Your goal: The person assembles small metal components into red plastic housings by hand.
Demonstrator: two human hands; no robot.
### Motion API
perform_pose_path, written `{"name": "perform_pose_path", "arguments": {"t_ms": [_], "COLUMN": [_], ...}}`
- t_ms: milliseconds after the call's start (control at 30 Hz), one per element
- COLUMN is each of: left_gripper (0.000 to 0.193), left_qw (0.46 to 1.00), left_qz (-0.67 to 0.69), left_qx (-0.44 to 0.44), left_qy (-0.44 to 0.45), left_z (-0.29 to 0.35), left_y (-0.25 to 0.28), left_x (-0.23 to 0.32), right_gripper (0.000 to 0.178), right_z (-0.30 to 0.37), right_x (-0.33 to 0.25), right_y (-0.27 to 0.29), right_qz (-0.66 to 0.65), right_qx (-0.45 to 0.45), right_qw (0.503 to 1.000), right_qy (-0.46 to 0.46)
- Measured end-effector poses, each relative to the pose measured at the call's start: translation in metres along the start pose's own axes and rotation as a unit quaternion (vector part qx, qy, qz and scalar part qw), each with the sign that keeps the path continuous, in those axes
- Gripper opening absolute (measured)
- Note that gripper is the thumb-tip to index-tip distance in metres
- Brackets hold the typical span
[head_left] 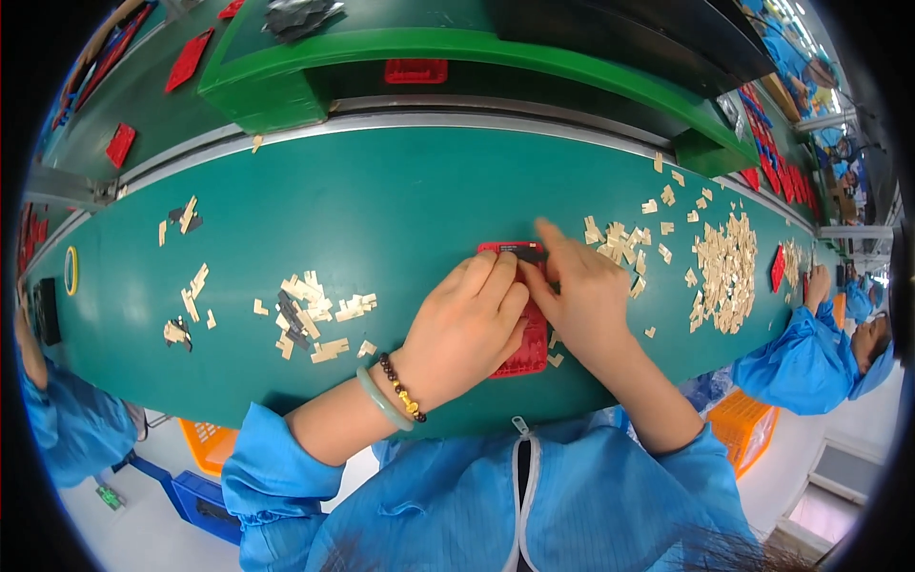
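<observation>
The tray (522,360) is red, the tabletop (410,195) green, the pieces (729,272) cream.

The red case (530,355) looks like glossy plastic; the counter (400,200) is smooth with a faint sheen; the cream pieces (729,276) look matt; the blue sleeve (276,462) is wrinkled cloth.

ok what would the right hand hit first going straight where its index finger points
The right hand would likely meet the metal strip beyond the green table, though depth is unclear and it might pass above.
</observation>
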State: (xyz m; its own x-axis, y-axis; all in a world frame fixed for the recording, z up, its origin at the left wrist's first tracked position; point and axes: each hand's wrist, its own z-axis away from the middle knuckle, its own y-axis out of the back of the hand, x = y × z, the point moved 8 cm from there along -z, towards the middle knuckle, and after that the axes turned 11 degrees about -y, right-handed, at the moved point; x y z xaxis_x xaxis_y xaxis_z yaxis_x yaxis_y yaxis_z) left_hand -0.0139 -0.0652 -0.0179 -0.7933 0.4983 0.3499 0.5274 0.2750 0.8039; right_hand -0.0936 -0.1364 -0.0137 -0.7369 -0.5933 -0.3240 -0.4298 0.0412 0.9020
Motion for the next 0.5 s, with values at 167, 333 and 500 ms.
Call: {"name": "perform_pose_path", "arguments": {"t_ms": [167, 333, 500], "left_gripper": [0.039, 0.033, 0.019], "left_qw": [1.0, 0.998, 0.992], "left_qz": [0.009, -0.037, -0.128], "left_qx": [0.021, 0.049, -0.011], "left_qy": [0.003, 0.019, -0.001], "left_z": [-0.002, 0.0, -0.017], "left_y": [-0.001, -0.006, -0.021], "left_x": [0.001, -0.003, 0.0], "right_gripper": [0.026, 0.028, 0.037], "right_z": [0.013, 0.02, 0.056], "right_x": [0.003, 0.006, 0.005], "right_y": [0.004, 0.002, 0.017], "right_qz": [-0.015, -0.01, -0.085], "right_qx": [0.018, -0.037, -0.095], "right_qw": [0.995, 0.996, 0.988], "right_qy": [0.097, 0.075, 0.091]}}
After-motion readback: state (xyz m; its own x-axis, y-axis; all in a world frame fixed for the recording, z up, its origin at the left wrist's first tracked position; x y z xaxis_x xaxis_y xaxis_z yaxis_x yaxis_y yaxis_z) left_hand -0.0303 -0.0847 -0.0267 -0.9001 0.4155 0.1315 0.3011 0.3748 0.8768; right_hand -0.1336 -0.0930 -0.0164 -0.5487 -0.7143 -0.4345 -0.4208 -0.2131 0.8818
